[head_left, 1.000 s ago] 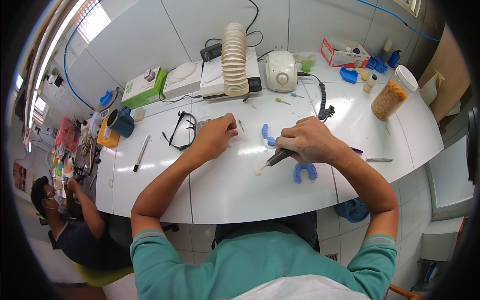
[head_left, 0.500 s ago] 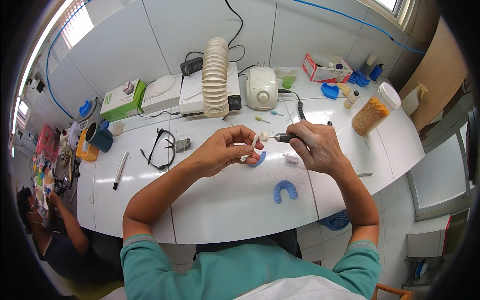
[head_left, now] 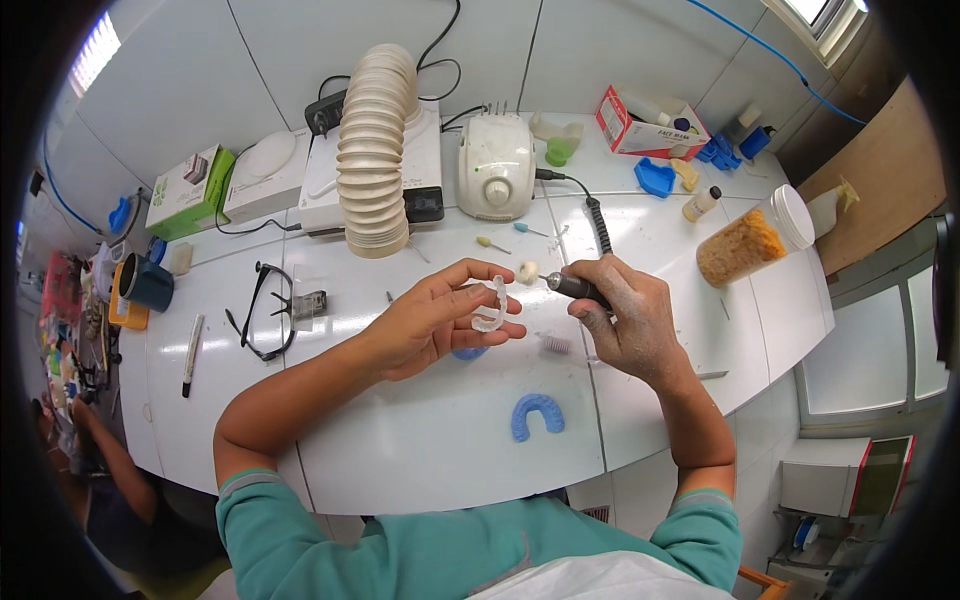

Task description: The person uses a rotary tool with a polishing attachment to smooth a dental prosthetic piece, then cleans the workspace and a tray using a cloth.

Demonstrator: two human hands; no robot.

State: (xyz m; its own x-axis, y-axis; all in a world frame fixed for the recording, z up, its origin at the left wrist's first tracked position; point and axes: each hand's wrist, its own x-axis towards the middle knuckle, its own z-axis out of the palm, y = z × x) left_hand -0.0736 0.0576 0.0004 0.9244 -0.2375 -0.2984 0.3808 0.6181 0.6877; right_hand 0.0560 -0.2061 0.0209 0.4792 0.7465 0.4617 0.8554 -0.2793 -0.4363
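Observation:
My left hand [head_left: 425, 318] holds a clear, U-shaped dental aligner [head_left: 500, 290] between thumb and fingers, above the white bench. In my right hand [head_left: 635, 322], which is dusted with white powder, is a dark rotary handpiece [head_left: 578, 289]. A pale round polishing tip [head_left: 527, 272] sits on its thin shank, close beside the aligner; whether they touch I cannot tell. Nearer me lies a blue dental arch model [head_left: 538, 410]. Another blue piece [head_left: 468, 353] is mostly hidden behind my left fingers. The handpiece's coiled cord [head_left: 598, 222] runs back to a white control unit [head_left: 497, 165].
A ribbed suction hose [head_left: 374, 150] arches over the bench's back. Black-framed glasses [head_left: 262, 310] and a marker [head_left: 192, 355] lie left. Two small burs [head_left: 490, 244] rest behind my hands. A jar of orange-brown granules [head_left: 745, 245] stands right. Another person [head_left: 125, 490] sits far left.
My left hand has turned the aligner, so its U shape now faces the view more openly. The polishing tip stays near it. The whole view has shifted slightly.

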